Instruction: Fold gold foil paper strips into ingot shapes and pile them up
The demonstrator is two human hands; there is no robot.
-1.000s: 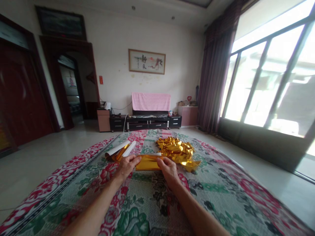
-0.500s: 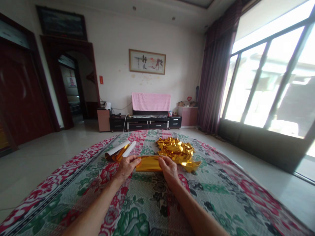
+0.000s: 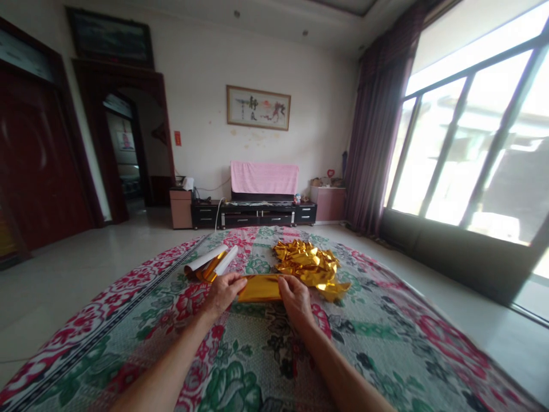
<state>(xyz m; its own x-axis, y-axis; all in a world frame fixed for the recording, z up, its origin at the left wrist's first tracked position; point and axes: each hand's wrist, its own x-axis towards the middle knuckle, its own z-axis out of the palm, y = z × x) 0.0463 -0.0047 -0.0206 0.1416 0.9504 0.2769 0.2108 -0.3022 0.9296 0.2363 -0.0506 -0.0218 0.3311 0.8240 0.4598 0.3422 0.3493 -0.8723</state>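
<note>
Between my two hands a strip of gold foil paper (image 3: 259,288) is stretched flat above the cloth. My left hand (image 3: 223,292) pinches its left end between thumb and fingers. At the right end, my right hand (image 3: 295,293) pinches it the same way. Just beyond my right hand lies a pile of folded gold foil pieces (image 3: 309,260), shiny and crumpled in look. Past my left hand rest curled sheets of gold foil paper with white backs (image 3: 210,262), loosely rolled.
A floral tablecloth (image 3: 234,357) in red, green and grey covers the round table under my hands. Across the tiled floor stand a low black TV cabinet (image 3: 274,219) and a pink cloth (image 3: 265,177) draped over a screen. Large windows (image 3: 467,149) are at the right.
Both hands keep their pinch on the gold foil strip, which sits very slightly lower and further right in view. The pile and the curled sheets have not changed.
</note>
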